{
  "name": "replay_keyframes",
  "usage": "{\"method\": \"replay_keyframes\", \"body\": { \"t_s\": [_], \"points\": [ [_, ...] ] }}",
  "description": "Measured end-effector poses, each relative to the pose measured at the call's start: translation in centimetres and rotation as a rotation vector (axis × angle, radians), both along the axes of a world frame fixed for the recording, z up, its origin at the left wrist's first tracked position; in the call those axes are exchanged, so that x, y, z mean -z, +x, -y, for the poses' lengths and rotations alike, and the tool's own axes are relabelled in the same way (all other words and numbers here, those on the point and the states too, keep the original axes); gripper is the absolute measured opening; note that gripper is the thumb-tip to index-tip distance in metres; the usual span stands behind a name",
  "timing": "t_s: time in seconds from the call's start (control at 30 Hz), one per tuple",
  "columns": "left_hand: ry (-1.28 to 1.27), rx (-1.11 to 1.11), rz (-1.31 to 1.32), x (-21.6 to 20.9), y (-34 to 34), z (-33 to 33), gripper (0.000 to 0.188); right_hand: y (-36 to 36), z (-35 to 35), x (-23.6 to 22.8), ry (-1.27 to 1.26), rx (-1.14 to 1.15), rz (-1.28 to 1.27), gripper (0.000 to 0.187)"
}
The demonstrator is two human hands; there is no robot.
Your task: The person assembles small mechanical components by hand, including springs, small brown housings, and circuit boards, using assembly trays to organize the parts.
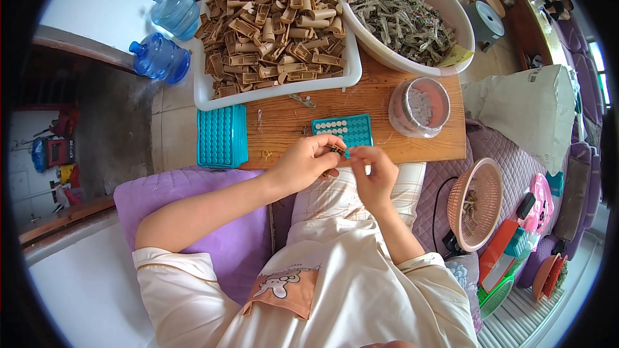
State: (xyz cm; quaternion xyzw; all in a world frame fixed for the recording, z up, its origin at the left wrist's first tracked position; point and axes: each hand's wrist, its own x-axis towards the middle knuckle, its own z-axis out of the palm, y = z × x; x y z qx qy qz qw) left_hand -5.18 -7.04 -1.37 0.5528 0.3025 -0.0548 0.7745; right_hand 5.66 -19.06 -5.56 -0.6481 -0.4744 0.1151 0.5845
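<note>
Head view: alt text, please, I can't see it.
A person's left hand holds a small dark part, right hand close by, at a wooden table. Just beyond is a teal tray partly filled with white pieces; farther back, a white bin of brown pieces.

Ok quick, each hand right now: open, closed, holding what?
Left hand: closed, holding a small dark piece.
Right hand: partly curled; whether it holds anything cannot be told.

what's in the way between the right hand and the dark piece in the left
Nothing visible: the right hand is close beside the dark piece the left hand holds; the teal tray lies beyond.
</note>
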Motion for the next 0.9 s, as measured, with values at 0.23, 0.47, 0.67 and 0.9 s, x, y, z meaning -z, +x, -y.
{"method": "replay_keyframes", "body": {
  "t_s": [0.23, 0.47, 0.67, 0.9],
  "points": [
    [-0.064, -0.074, -0.041, -1.2, 0.4, -0.6, 0.017, 3.8, -2.2, 4.9, -0.419, 0.137, 0.005, 0.026],
    [-0.081, -0.07, -0.027, -1.0, 0.2, -0.4, 0.018, 3.6, -3.7, 6.0, -0.701, 0.209, 0.269, 0.024],
    [-0.111, -0.041, -0.031, -0.8, 0.2, 0.0, 0.019, 4.0, -3.1, 6.8, -0.529, 0.159, 0.422, 0.028],
    [-0.113, -0.045, -0.03, -0.7, 0.1, -0.1, 0.019, 3.4, -3.9, 6.6, -0.554, 0.124, 0.341, 0.028]
  ]
}}
